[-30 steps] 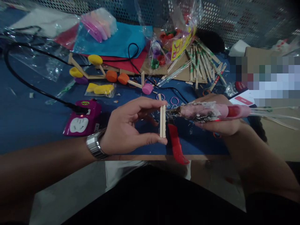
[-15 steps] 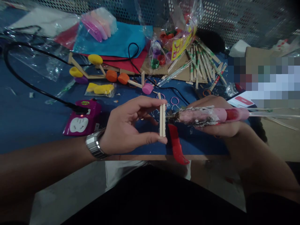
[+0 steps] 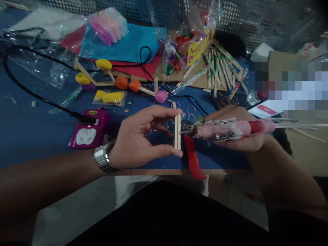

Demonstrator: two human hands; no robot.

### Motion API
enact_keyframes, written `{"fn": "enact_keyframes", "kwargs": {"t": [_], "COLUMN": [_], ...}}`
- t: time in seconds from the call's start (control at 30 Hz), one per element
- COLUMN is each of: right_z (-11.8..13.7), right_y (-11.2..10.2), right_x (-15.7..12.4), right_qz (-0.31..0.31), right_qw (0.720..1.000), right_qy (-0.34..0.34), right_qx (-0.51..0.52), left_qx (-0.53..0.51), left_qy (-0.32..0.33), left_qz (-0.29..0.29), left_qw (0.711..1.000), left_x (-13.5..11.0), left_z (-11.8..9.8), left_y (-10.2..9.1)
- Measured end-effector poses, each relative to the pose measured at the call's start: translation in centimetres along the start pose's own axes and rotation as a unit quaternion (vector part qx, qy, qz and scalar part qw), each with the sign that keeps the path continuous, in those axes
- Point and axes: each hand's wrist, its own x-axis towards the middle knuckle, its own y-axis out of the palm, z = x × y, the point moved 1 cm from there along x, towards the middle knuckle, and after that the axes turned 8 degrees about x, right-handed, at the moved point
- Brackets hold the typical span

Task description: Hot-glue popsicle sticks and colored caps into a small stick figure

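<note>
My left hand (image 3: pixel 139 136), with a metal watch at the wrist, pinches two short wooden sticks (image 3: pixel 177 131) upright between thumb and forefinger over the blue table (image 3: pixel 30 133). My right hand (image 3: pixel 238 136) is wrapped around a pink glue gun (image 3: pixel 225 129) crusted with dried glue. Its nozzle points left and nearly touches the right side of the sticks. A clear glue stick juts out of the gun's back to the right.
A red-handled tool (image 3: pixel 192 159) lies at the table's front edge under the gun. A magenta power strip (image 3: pixel 88 131) with a black cable sits left. Behind are a stick-and-clay model (image 3: pixel 112 80), loose rubber bands (image 3: pixel 191 110), wrapped chopsticks (image 3: pixel 222 70), felt sheets and plastic bags.
The glue gun's nozzle has dipped slightly and crept closer to the lower half of the sticks. My left hand and the sticks have stayed put.
</note>
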Motion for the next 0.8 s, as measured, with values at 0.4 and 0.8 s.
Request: {"fn": "enact_keyframes", "kwargs": {"t": [0.4, 0.8], "right_z": [0.57, 0.41], "right_y": [0.21, 0.06], "right_x": [0.64, 0.47], "right_qz": [0.011, 0.013], "right_qw": [0.997, 1.000], "right_qy": [0.045, 0.008], "right_qx": [0.058, 0.011], "left_qx": [-0.002, -0.009], "left_qy": [-0.005, -0.010], "left_qz": [0.001, 0.003], "left_qw": [1.000, 1.000], "left_x": [-0.05, -0.10], "left_z": [0.11, 0.34], "left_y": [-0.10, -0.12]}}
